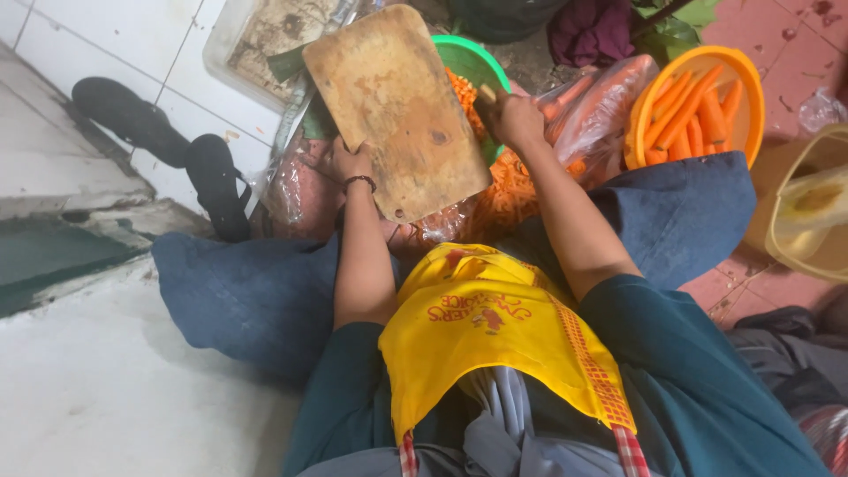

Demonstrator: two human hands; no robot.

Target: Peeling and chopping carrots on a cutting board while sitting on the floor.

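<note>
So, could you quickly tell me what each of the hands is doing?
Left hand: closed on the wooden cutting board's edge.
Right hand: closed on a handle; which tool cannot be told.

A: The worn wooden cutting board (395,110) is tilted up and covers most of the green plastic bowl (475,60); only a strip of rim and some chopped orange carrot show.

B: The left hand (352,162) grips its lower edge, fingers hidden behind the wood. What the right hand (512,117) holds?

A: Cannot tell; only a stub shows.

B: The pale yellow plastic tub (808,208) is cut off by the right edge, its contents blurred.
</note>
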